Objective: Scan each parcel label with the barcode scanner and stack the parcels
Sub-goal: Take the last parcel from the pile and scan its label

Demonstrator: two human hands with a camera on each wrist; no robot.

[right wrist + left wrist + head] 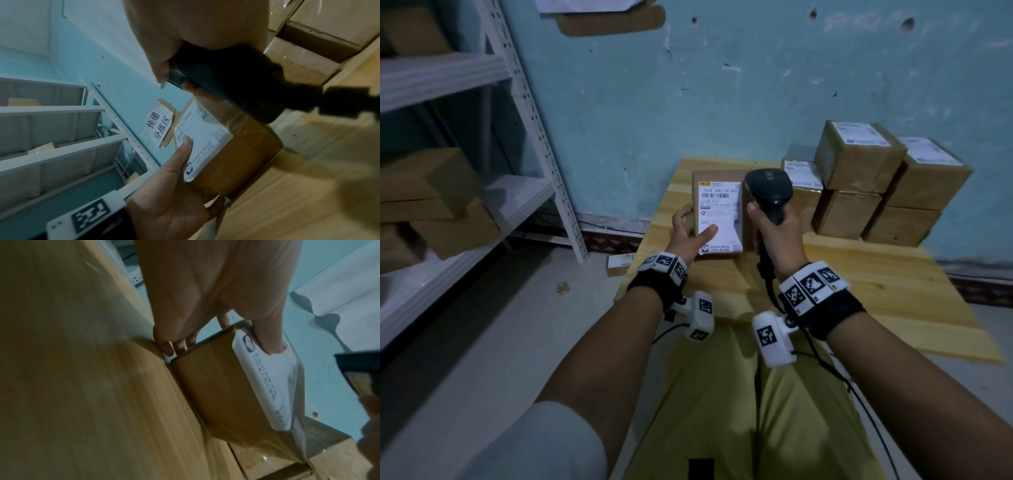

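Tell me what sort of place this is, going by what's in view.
Probably a parcel sorting room or small courier depot. Labelled cardboard parcels are stacked on the wooden table, metal shelving holds more boxes, and a paper wall sign reads "express sorting area" in Chinese.

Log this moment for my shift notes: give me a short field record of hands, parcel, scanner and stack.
left hand: holds parcel, thumb on its label
right hand: grips scanner
scanner: head over the parcel's right side, near the label
parcel: on table, label up
stack: boxes two high at the table's back right, labels on top
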